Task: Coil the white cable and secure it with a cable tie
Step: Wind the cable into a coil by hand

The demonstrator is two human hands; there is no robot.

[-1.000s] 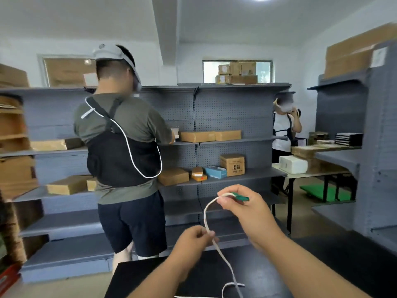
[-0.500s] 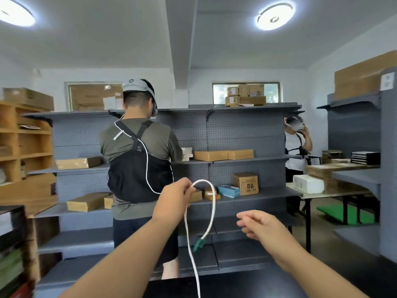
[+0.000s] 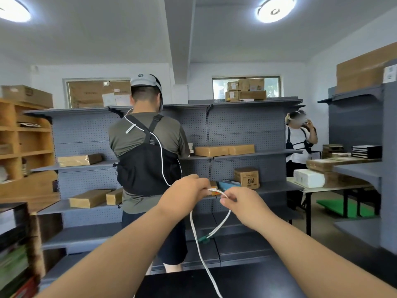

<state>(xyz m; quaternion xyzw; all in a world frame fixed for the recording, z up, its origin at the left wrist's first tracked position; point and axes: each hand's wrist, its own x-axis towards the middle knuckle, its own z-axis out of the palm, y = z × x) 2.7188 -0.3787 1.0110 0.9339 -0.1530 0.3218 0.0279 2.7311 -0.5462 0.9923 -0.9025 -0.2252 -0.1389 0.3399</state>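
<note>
Head view: the left hand (image 3: 184, 195) is closed in a fist over the top bend of the white cable (image 3: 198, 247), and the right hand (image 3: 243, 204) sits just beside it at 3 o'clock, its fingers (image 3: 225, 201) narrowed to a pinch on the same bend where it leaves the fist. Both hands hold the cable at chest height, well above the dark tabletop (image 3: 247, 282), probably so the slack hangs free and the next turn can be laid without dragging.

From the pinch, one short strand drops toward 7 o'clock and ends in a green connector (image 3: 203, 239) dangling in the air. From the fist, the long strand falls toward 6 o'clock, crosses beside the connector and runs down past the near tabletop edge, out of the bottom of the view. Only one loop looks formed, so the coiling seems barely begun; most of the length is below. No cable tie is visible.

Further out, at 12 o'clock, a person (image 3: 148, 155) stands with their back turned at grey shelving (image 3: 247, 130) carrying cardboard boxes, and a second person (image 3: 299, 143) stands at 2 o'clock near a side table.
</note>
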